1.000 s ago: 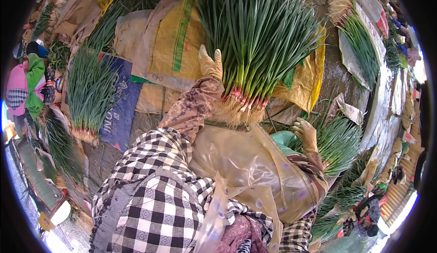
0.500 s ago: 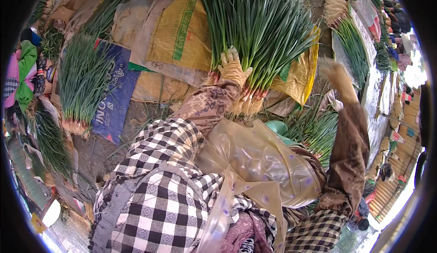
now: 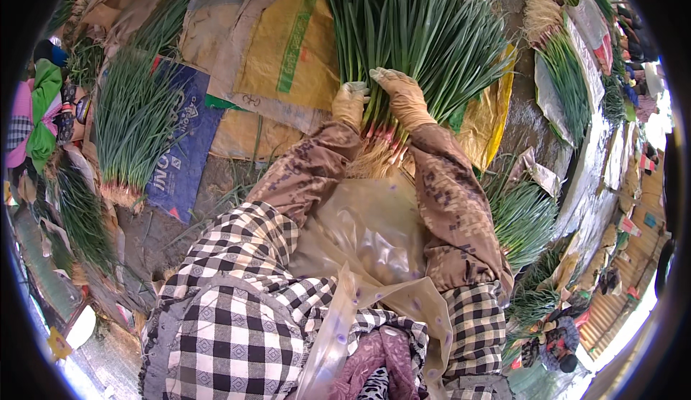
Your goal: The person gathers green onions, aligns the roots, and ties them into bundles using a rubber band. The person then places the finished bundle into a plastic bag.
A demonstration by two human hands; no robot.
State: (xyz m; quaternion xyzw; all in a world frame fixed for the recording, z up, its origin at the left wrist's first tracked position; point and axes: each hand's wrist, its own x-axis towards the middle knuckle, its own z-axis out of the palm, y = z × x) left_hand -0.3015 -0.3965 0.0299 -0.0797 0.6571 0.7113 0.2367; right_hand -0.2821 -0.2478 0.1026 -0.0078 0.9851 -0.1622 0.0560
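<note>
A large pile of green onions (image 3: 421, 47) lies in front of me, long green leaves pointing away and pale reddish stalk ends with roots (image 3: 374, 152) toward me. My left hand (image 3: 350, 103), in a pale, stained glove, is closed around the stalks on the pile's left side. From the right, my gloved right hand (image 3: 402, 98) reaches across the stalks just above the root ends and clasps them, its fingers pointing left. Part of the stalks shows between the two hands. A clear plastic apron (image 3: 367, 220) covers my lap below the roots.
Yellow sacking (image 3: 291, 47) lies under and left of the pile. Further left, another onion bundle (image 3: 133, 130) rests on a blue sack (image 3: 188, 137). More onions lie at right (image 3: 522, 220) and far right (image 3: 565, 76). A person in pink and green (image 3: 43, 116) is at the far left.
My right hand has swung in from the right onto the stalks. My left hand has shifted slightly left and down, from lying spread on the stalks to closing around them.
</note>
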